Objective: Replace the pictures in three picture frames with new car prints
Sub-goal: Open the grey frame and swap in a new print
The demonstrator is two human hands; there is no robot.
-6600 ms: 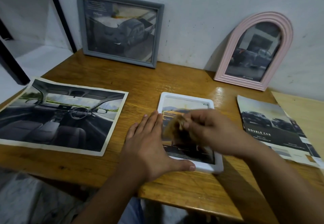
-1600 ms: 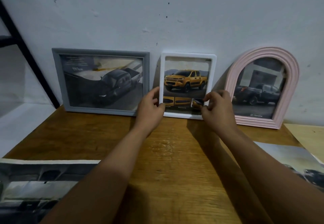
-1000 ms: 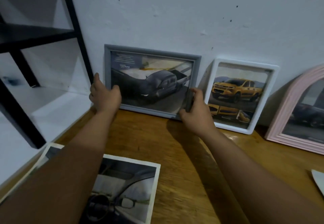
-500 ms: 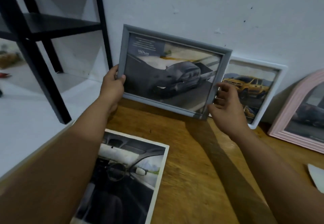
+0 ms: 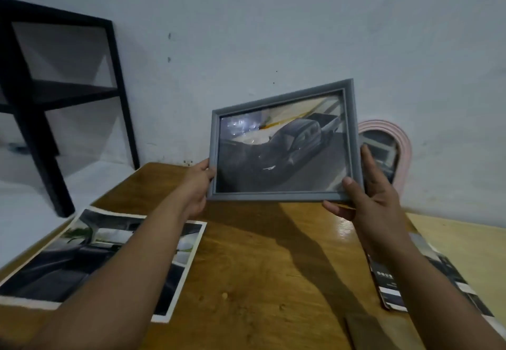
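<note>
you hold the grey picture frame (image 5: 284, 144) tilted in the air above the wooden counter (image 5: 260, 267), your left grip (image 5: 195, 185) clamped on its left edge, your right grip (image 5: 367, 196) clamped on its lower right corner. the pink arched frame (image 5: 394, 141) leans on the wall behind; a car interior print (image 5: 49, 262) lies flat at left.

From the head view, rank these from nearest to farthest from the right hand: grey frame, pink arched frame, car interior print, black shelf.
1. grey frame: held by the right hand at its lower right corner.
2. pink arched frame: just behind the hand, leaning against the wall.
3. car interior print: flat on the table, far left.
4. black shelf: beyond the table's left edge, at the wall.
</note>
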